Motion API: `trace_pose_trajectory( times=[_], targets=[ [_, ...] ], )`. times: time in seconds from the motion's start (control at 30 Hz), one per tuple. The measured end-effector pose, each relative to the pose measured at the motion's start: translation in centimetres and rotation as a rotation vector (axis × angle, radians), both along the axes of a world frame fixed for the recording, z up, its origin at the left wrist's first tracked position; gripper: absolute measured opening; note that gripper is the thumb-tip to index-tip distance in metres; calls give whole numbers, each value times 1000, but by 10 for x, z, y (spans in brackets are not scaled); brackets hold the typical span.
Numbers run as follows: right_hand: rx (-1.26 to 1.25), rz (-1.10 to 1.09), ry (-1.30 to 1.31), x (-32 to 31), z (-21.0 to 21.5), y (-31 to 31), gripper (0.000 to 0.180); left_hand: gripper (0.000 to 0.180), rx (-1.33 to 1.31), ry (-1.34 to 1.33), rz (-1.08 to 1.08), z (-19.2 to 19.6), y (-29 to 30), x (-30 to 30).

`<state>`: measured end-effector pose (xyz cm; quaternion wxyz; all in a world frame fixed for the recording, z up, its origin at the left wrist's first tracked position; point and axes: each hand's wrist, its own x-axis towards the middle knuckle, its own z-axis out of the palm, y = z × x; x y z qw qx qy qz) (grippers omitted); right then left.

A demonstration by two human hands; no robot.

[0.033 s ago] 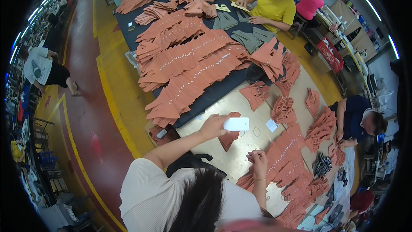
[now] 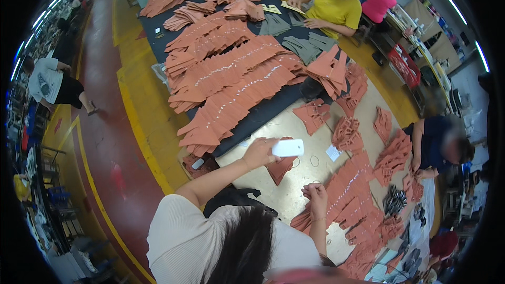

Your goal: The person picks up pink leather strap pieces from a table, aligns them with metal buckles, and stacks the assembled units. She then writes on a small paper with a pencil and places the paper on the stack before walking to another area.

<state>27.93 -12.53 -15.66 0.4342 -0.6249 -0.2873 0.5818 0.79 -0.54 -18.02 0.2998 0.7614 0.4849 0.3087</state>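
Note:
My left hand (image 2: 260, 152) is closed round a white phone-like handheld device (image 2: 288, 148), held out over the metal-topped table. Beneath the device, partly hidden by it, lies a small stack of terracotta-coloured cut pieces (image 2: 280, 170). My right hand (image 2: 316, 200) is raised to the right of that stack, its fingers curled and pressed together. A thin dark loop shows at its fingertips, too fine to name for sure. Close to that hand is a long overlapping row of terracotta pieces (image 2: 350, 181). Thin bands (image 2: 314, 161) lie on the tabletop between the two hands.
Rows of terracotta pieces (image 2: 231, 100) cover the dark table (image 2: 250, 121) ahead, with grey-green pieces (image 2: 302, 50) beyond. A person in yellow (image 2: 339, 8) works at the far side, another in dark blue (image 2: 436, 142) at the right. A white slip (image 2: 332, 152) lies on the near table.
The white device in my left hand has shifted slightly left and up and tilted a little. My right hand has not visibly moved.

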Motion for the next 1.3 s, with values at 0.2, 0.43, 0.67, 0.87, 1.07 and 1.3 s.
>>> trace_pose_trajectory(
  times=[0.2, 0.43, 0.67, 0.87, 1.07, 1.3],
  targets=[
    [27, 46, -27, -7, 0, 17, 13, 71, -58, 16, 186, -7, 45, -27],
    [3, 99, -40, -28, 13, 67, 13, 69, -149, 109, 223, -39, 103, -32],
    [287, 450, -133, -75, 64, 189, 15, 66, 13, 232, 50, -96, 160, -20],
    [397, 594, 9, -106, 108, 325, 18, 69, -4, 215, 69, -121, 167, -20],
    [257, 345, 343, -140, 111, 459, 16, 68, -6, 317, 100, -120, 170, -17],
    [167, 162, 279, -164, 68, 544, 23, 69, -34, 373, 89, -125, 170, -16]
  ],
)
